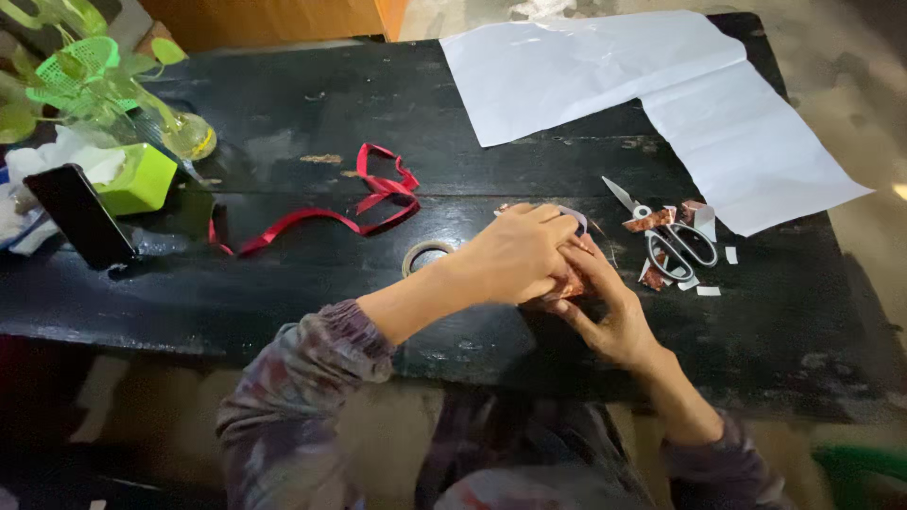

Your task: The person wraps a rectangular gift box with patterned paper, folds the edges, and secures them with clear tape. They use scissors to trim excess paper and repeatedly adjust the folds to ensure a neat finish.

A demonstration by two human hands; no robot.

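Glossy red ribbon [312, 215], scuffed black wooden table [283, 293], metal scissors [666, 241]

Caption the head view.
Left hand and right hand press a small copper-patterned wrapped object on a black wooden table.

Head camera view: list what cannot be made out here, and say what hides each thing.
- The small item under the hands: the left hand covers it and the right hand wraps it from below; only a coppery edge shows.
- The tape roll: partly hidden behind the left wrist.
- The plant: cut off by the left and top edges.
- The paper scraps by the scissors: too small to tell apart.
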